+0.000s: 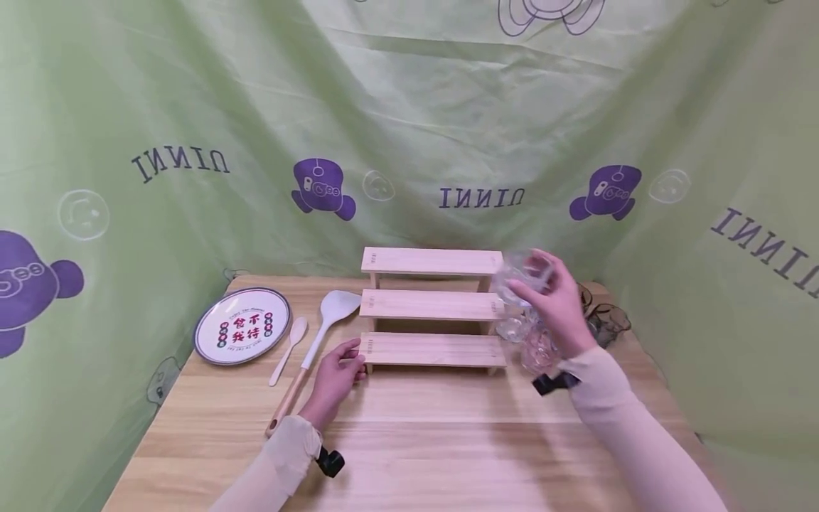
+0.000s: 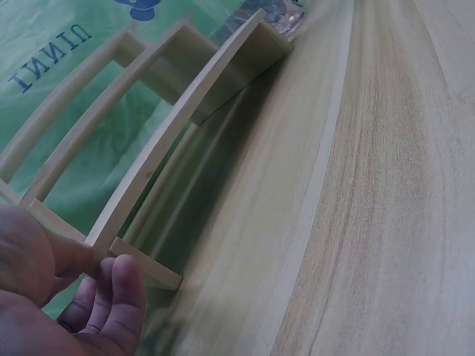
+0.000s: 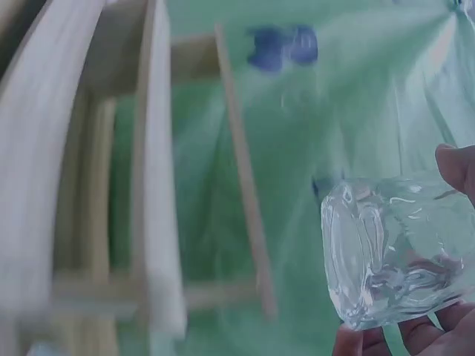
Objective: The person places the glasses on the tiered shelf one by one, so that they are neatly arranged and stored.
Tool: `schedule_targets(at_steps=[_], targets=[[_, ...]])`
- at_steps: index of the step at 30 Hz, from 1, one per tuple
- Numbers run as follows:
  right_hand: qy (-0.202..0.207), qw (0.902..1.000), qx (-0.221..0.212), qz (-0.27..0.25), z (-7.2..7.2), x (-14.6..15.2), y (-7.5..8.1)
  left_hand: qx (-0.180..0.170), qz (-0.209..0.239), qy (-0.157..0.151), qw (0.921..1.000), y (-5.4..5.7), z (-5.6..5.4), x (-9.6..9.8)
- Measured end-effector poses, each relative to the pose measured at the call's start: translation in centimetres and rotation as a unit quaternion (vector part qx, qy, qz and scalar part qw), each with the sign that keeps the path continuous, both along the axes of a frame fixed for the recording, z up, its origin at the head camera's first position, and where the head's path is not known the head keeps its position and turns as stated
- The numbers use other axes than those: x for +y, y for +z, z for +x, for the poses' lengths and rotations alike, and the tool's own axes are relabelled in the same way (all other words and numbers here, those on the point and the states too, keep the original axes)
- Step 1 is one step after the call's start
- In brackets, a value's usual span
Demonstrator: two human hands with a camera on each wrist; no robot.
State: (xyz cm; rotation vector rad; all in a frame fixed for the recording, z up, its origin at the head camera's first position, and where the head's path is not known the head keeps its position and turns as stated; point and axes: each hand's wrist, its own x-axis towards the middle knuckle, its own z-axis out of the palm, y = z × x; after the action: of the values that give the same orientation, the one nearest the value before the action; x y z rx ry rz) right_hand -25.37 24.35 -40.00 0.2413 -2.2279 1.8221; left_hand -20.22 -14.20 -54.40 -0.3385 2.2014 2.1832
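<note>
A three-tiered wooden display stand (image 1: 435, 305) stands on the table, its steps rising toward the back. My left hand (image 1: 333, 382) grips the left end of its lowest step, thumb and fingers around the corner in the left wrist view. In my right hand (image 1: 561, 307) is a clear glass cup (image 3: 393, 252), raised beside the right ends of the upper steps. The cup looks blurred in the head view and is tilted on its side in the right wrist view. Below that hand, more clear glassware (image 1: 513, 328) and a pinkish glass (image 1: 537, 351) stand on the table, partly hidden.
To the left lie a round white plate (image 1: 220, 334) with a blue rim, a small white spoon (image 1: 297, 332) and a white turner (image 1: 337, 306) with a wooden handle. Dark, see-through objects (image 1: 608, 321) sit at the far right. Green printed cloth (image 1: 409, 142) hangs behind the table and at both sides.
</note>
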Motion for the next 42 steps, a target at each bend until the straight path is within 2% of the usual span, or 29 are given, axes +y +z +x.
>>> schedule_targets(at_steps=[4,7,11,15,25,35,42], targets=[[0.066,0.9977,0.003,-0.016,-3.2,-6.1,1.3,-0.003,0.001,0.003,1.0000,-0.2,-0.2,0.2],[0.091,0.9958,0.008,0.000,-5.6,-10.0,1.8,-0.001,0.001,0.001,1.0000,-0.2,-0.4,0.6],[0.094,0.9952,0.002,0.024,-8.4,-14.0,1.8,0.002,0.005,-0.013,0.9999,-0.3,-0.9,1.4],[0.083,0.9948,-0.014,0.058,-10.0,-16.5,1.4,0.001,0.006,-0.021,0.9998,-0.4,-1.1,2.1],[0.072,0.9939,-0.016,0.082,-10.9,-19.5,1.1,0.005,0.001,-0.016,0.9999,-0.2,-0.8,1.5],[0.067,0.9935,-0.017,0.090,-11.4,-20.4,0.7,0.016,-0.008,-0.003,0.9998,-0.4,-0.2,0.8],[0.080,0.9899,-0.019,0.116,-11.0,-20.8,0.2,0.011,-0.012,0.008,0.9998,-0.5,0.2,0.2]])
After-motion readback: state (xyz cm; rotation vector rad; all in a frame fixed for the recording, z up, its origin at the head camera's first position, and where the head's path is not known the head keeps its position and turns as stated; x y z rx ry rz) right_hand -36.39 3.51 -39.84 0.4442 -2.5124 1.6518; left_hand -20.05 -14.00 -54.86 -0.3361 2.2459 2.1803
